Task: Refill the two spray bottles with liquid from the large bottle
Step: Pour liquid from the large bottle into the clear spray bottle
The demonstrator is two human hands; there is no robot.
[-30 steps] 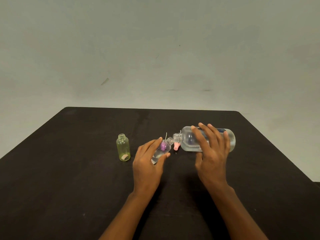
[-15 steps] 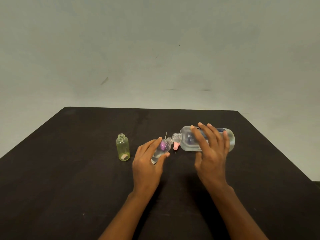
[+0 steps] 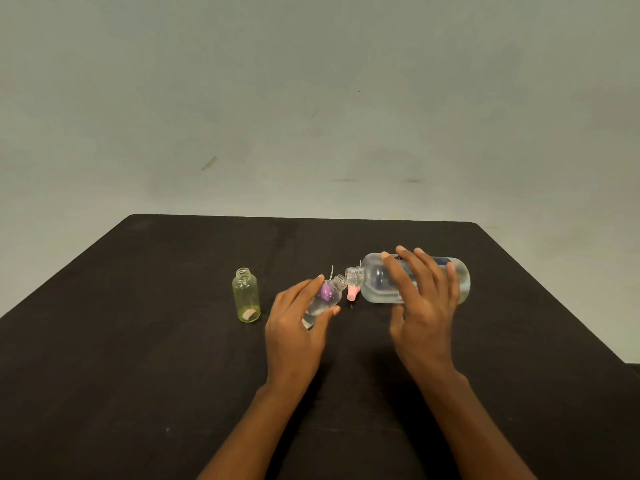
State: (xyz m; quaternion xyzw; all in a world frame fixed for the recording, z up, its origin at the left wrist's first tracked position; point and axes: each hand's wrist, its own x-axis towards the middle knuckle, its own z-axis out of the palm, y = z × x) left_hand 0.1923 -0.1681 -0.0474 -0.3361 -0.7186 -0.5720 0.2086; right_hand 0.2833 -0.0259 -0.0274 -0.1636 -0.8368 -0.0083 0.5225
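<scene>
1. The left hand (image 3: 294,327) gripped the clear spray bottle (image 3: 321,304). Its fingers (image 3: 311,289) curled over the far side and the thumb pressed the near side.
2. That clear spray bottle was capless and tilted, its threaded neck pointing up and to the right, above the middle of the table (image 3: 138,341). Some clear liquid showed in its lower part.
3. The right hand (image 3: 422,317) held the large bottle (image 3: 375,280) nearly on its side. The fingers (image 3: 408,271) were spread and wrapped over the top of the body, and the thumb lay beneath.
4. The large bottle was clear, with a dark label partly hidden under the hand. It was lifted off the table, with its base to the right and its open neck to the left.
5. The two open necks met mouth to mouth, the large bottle's mouth just above and to the right of the small one's. Whether liquid was running between them could not be told.
6. A purple piece (image 3: 325,291) showed at the clear spray bottle's shoulder. Whether it was inside or behind the bottle was unclear.
7. A pink cap (image 3: 352,293) sat just below the meeting necks, beside the large bottle's shoulder.
8. The yellow-green spray bottle (image 3: 246,296) stood upright and capless on the table, left of the left hand and apart from it, with something pale at its bottom.
9. A plain grey wall (image 3: 311,98) rose behind the table.
</scene>
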